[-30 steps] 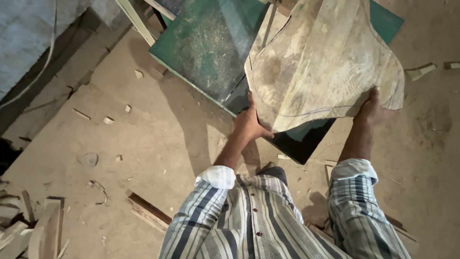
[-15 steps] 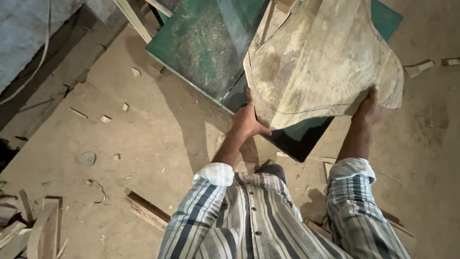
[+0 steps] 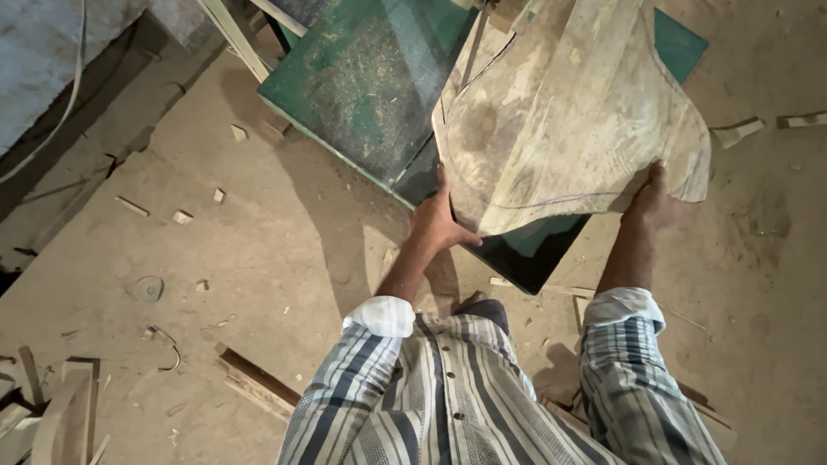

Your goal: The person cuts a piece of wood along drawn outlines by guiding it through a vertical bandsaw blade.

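Observation:
A large, pale wooden board (image 3: 568,120) with a curved pencil outline lies on a green machine table (image 3: 362,77) dusted with sawdust. My left hand (image 3: 438,226) grips the board's near left edge. My right hand (image 3: 656,200) holds its near right edge, fingers under the wood. The board covers the right part of the table; the table's dark near corner (image 3: 530,254) shows below the board between my hands. I wear a striped shirt with the sleeves rolled up.
The dirt floor (image 3: 284,250) is strewn with small wood offcuts (image 3: 183,217). A wooden strip (image 3: 254,383) lies at my lower left, with more planks (image 3: 60,413) at the bottom left corner. Scraps (image 3: 736,132) lie to the right of the table.
The board has shifted slightly across the table with both hands still on its near edges; my grip is the same.

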